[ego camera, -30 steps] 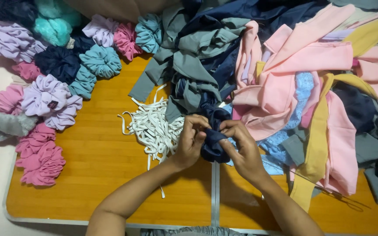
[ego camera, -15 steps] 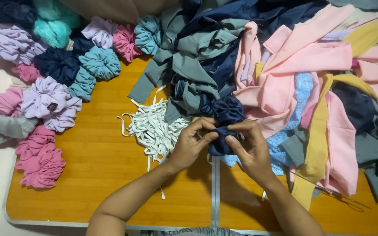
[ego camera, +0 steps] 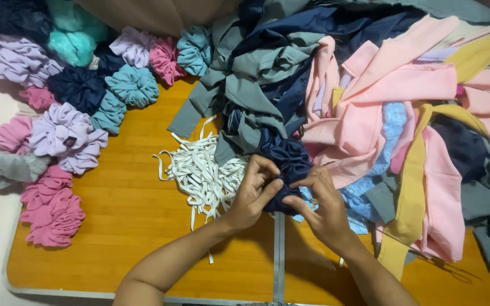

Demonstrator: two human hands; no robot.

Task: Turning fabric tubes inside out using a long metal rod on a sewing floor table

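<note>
Much of the scene escaped us. The heap of cloth strips ran off the top and right edges, and the lower end of the navy cloth was hidden behind the fingers working it. We could not tell how the navy cloth was joined inside that bunch, nor where it parted from the dark strips behind it. Both forearms were cut off at the bottom edge.

We saw one small dark tag on a lilac scrunchie at the left, too small to read. Finished scrunchies in pink, lilac, teal and navy lay in a curved row along the left side of the wooden table, with a grey one hanging over the edge.

The left hand was bent at the wrist, thumb and fingers pinched together on the navy cloth from the left. The right hand met it from the right, fingertips closed on the same bunch, so the two hands touched across it. The navy cloth sat near the table's centre seam, at the foot of the heap, just beside a loose tangle of white elastic that lay to the left hand's side.
</note>
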